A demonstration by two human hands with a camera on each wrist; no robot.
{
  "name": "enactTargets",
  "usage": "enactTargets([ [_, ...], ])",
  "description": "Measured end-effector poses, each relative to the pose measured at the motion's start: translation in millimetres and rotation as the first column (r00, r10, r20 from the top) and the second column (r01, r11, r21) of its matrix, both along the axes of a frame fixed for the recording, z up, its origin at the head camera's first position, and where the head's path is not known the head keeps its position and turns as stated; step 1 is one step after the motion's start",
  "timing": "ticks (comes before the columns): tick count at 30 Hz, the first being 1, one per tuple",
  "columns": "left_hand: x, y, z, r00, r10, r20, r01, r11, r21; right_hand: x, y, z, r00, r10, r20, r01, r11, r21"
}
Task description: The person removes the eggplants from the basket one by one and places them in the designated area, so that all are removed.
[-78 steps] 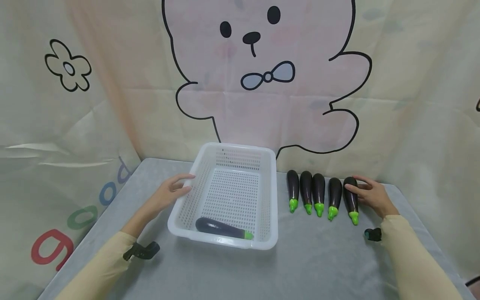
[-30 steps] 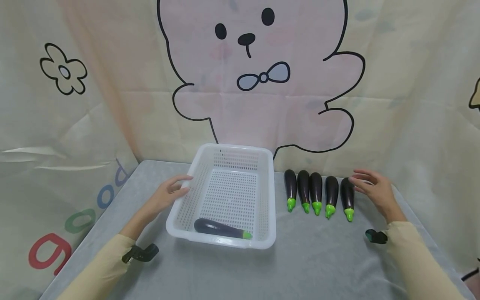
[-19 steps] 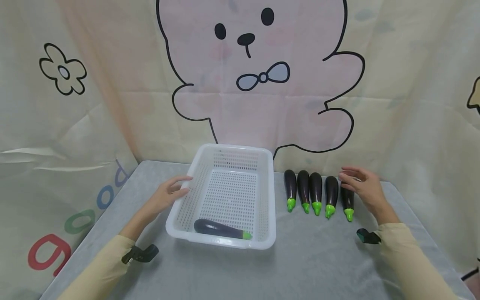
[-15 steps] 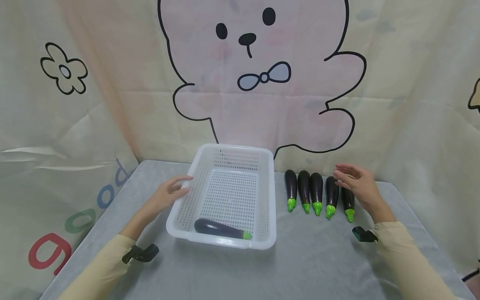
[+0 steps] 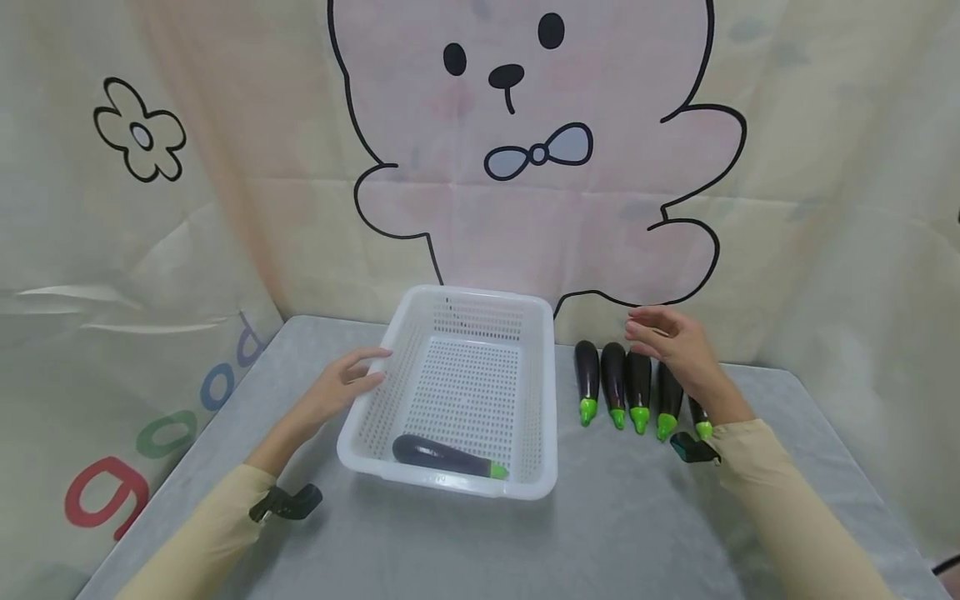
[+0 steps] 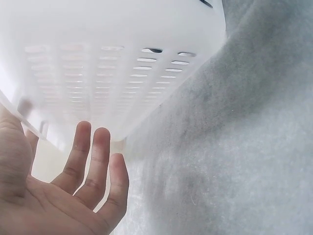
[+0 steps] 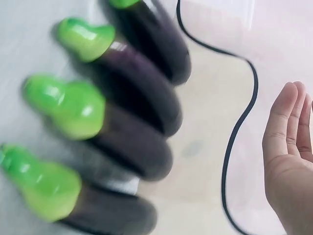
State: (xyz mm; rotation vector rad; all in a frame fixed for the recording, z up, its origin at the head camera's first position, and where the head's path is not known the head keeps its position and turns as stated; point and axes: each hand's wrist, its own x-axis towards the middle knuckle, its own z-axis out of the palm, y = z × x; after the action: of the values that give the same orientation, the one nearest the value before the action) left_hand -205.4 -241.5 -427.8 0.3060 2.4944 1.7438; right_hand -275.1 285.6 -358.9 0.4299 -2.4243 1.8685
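The white perforated plastic basket (image 5: 549,400) stands on the table with one dark purple, green-tipped eggplant (image 5: 442,456) lying across its near end. My left hand (image 5: 341,392) holds the basket's left rim, thumb and index finger hooked over it; in the left wrist view the other fingers (image 6: 93,171) stay outside the wall. Several more eggplants (image 5: 587,379) lie in a row right of the basket, green ends toward me. Over the row's right part is my right hand (image 5: 678,354), nothing in it, fingers loosely bent. It partly covers the rightmost eggplants. In the right wrist view, the blurred eggplants (image 7: 137,142) lie apart from the fingers.
A grey cloth (image 5: 600,533) covers the table. Right behind it hangs a curtain (image 5: 465,208) with a bear drawing, and more printed cloth closes off the left side. Each wrist carries a small black device (image 5: 285,502).
My right hand has let go of the rightmost eggplant, drawn back from it, then moved left above the row. The left hand has stayed at the basket rim.
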Motion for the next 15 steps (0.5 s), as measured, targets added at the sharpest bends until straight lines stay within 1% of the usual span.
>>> enactTargets([
  [4,-0.9,1.3,1.0,1.0,-0.007,-0.004,0.007,1.0,-0.002,-3.0,-15,6.1,0.999,0.03,-0.015,-0.031,0.999,-0.017],
  [8,-0.1,1.4,2.5,1.0,-0.005,-0.006,0.005,1.0,-0.001,-8.0,-30,9.0,0.997,0.069,-0.022,-0.069,0.998,-0.005],
  [10,0.7,1.2,3.0,1.0,-0.003,-0.003,0.003,1.0,-0.002,-10.0,-39,10.5,0.995,0.095,-0.023,-0.095,0.995,0.01],
  [15,1.1,1.4,3.1,1.0,-0.005,0.0,0.005,1.0,-0.006,-13.1,-63,14.1,0.985,0.17,-0.02,-0.17,0.986,0.003],
])
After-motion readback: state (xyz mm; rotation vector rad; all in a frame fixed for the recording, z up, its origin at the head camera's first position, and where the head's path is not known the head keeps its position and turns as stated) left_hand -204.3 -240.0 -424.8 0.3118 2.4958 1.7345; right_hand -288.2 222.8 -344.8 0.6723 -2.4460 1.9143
